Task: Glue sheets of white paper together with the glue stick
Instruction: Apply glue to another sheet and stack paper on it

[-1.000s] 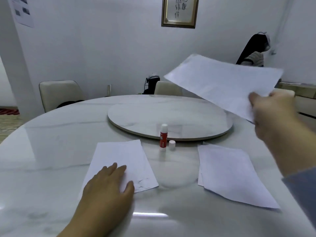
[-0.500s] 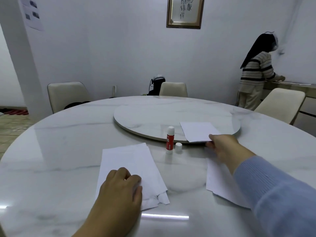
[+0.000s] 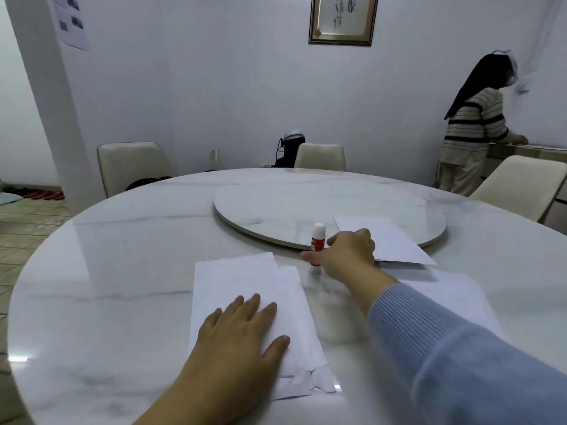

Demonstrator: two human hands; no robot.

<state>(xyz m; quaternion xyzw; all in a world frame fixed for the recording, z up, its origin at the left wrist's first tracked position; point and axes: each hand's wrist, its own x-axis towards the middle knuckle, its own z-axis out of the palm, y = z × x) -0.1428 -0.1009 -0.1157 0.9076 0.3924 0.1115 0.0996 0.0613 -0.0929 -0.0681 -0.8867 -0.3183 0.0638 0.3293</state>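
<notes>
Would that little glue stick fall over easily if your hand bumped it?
Probably. The glue stick stands upright, tall and narrow on a small base, on a glossy table, so a nudge from the right hand beside it could tip it. It looks round, so it might then roll. It seems small and light.

Nothing can be read: the glue stick (image 3: 317,244) has a blurred red label, the framed calligraphy (image 3: 342,17) illegible brush strokes (the wall notices (image 3: 71,22) likewise).

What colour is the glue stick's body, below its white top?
Red, with small white lettering; the glue stick shows best in the head view.
</notes>
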